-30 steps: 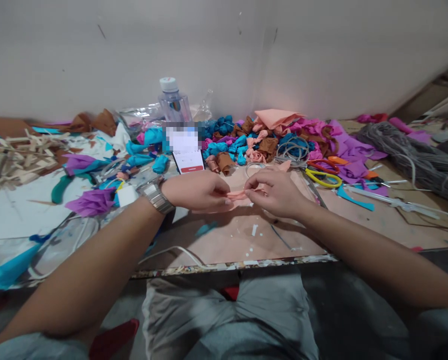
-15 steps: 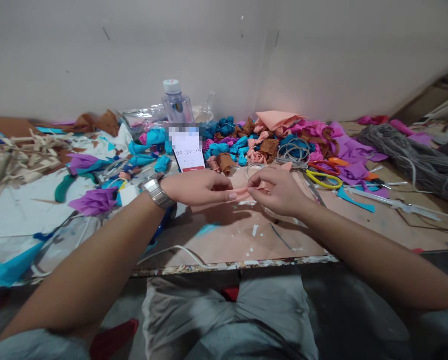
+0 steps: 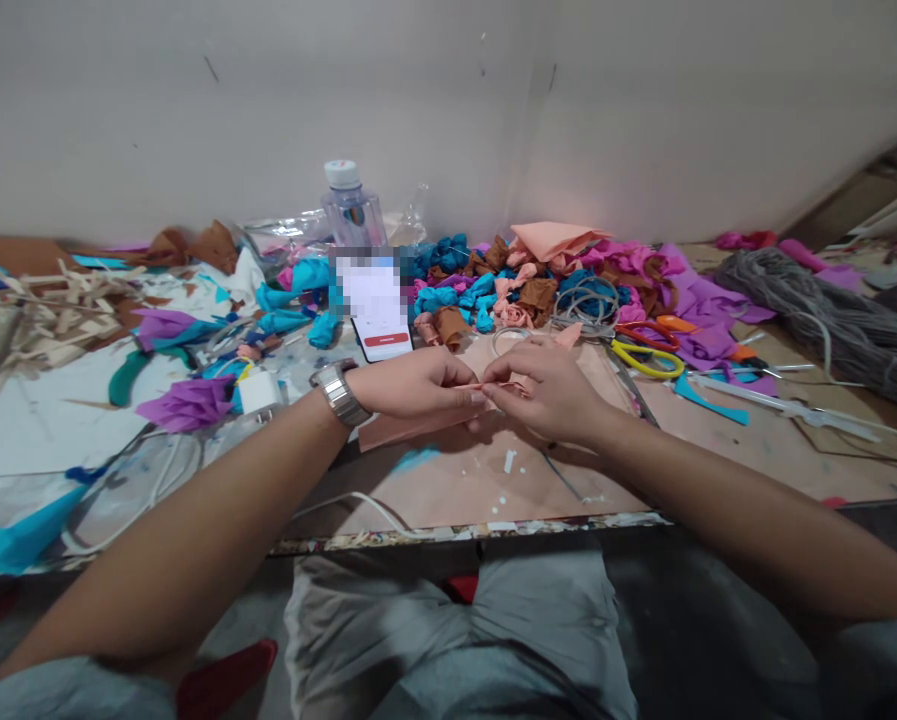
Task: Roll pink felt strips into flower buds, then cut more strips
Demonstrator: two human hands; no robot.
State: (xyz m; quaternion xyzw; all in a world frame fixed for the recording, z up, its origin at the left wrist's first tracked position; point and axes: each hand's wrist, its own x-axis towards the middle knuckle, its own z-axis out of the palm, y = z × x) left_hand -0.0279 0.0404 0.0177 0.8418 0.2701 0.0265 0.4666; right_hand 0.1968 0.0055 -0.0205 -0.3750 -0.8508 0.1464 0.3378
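A strip of peach crepe paper (image 3: 410, 428) is pinched between my two hands over the front middle of the table. My left hand (image 3: 418, 386), with a metal watch on its wrist, grips the strip between thumb and fingers, and its flat end hangs out below the palm. My right hand (image 3: 542, 388) pinches the gathered part of the same paper, its fingertips touching those of my left hand. Just behind my left hand lies a lit phone (image 3: 385, 325). A folded peach sheet (image 3: 557, 240) rests on the pile of crumpled paper pieces (image 3: 482, 290) behind my hands.
Yellow-handled scissors (image 3: 647, 362) and a glue gun or similar white tool (image 3: 793, 408) lie at right, by grey cord (image 3: 830, 310). A bottle (image 3: 353, 210) stands behind the phone. Wood sticks (image 3: 58, 315) and green-handled pliers (image 3: 127, 377) are at left.
My left hand has moved slightly right and down, uncovering more of the phone. My right hand has shifted a little left, and more of the peach strip shows below my left hand.
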